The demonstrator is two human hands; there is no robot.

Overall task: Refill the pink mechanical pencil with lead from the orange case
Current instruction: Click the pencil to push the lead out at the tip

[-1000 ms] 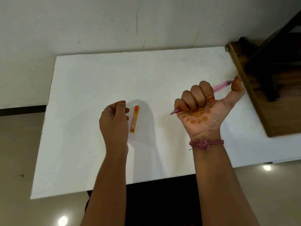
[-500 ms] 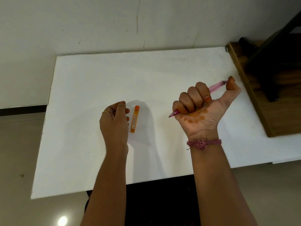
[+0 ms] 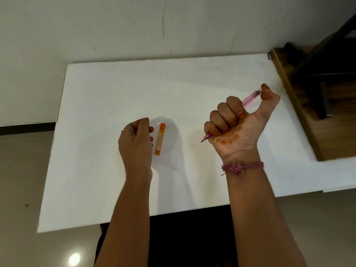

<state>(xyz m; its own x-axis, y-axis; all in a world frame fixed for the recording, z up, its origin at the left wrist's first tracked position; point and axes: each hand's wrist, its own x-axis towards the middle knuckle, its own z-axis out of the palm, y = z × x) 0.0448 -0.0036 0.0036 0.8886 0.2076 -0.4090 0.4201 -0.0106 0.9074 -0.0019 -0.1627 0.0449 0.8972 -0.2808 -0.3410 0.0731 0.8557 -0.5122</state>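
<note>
My right hand (image 3: 236, 125) grips the pink mechanical pencil (image 3: 249, 99) in a fist above the white table (image 3: 115, 89). The pencil's tip points down-left and my thumb presses on its top end. The orange lead case (image 3: 160, 139) lies flat on the table, lengthwise away from me, its cap at the far end. My left hand (image 3: 135, 140) rests on the table just left of the case, fingers loosely curled, holding nothing and not touching the case.
A brown wooden surface (image 3: 300, 120) adjoins the table's right side, with a dark frame (image 3: 323, 78) on it. A white wall stands behind the table. Grey floor lies left of the table and in front of it.
My right hand with the pencil has shifted slightly left and toward me. My thumb stays on the pencil's top. The left hand and the case have not moved.
</note>
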